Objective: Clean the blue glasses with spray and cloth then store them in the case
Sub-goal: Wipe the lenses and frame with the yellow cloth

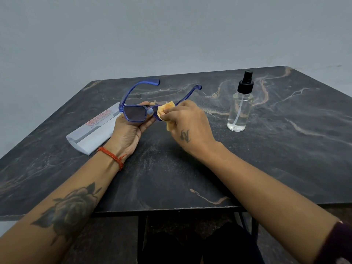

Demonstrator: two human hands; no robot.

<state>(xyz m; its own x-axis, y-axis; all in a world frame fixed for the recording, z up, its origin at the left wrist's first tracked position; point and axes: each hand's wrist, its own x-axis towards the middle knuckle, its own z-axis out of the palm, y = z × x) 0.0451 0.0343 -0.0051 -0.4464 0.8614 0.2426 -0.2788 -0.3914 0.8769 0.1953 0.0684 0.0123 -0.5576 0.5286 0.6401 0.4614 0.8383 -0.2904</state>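
head view: a person seated at a dark marbled bench (190, 168), both forearms reaching in from the lower edge of the frame.
glasses: the blue glasses (134, 113) were held up above the bench near its middle-left, dark lenses toward the camera, both temple arms unfolded and pointing away toward the far wall.
left hand: the left hand (127, 130) gripped the glasses from below, fingers curled around the frame under the lens on the picture's left, thumb up near the bridge.
right hand: the right hand (188, 122) pinched an orange cloth (167, 113) between thumb and fingers and pressed it against the lens on the picture's right, which the cloth and fingers mostly hid.
cloth: bunched at the lens, with one corner hanging below the fingers and another sticking up above them.
case: a white case (91, 134) with red lettering lay on the bench just behind and left of the left hand, its long side running diagonally; whether its lid was latched could not be told.
spray: a clear spray bottle (240, 109) with a black pump top stood upright on the bench to the right of the hands, apart from them, liquid visible in its lower part.
wrist: a red thread band (112, 156) circled the left wrist.
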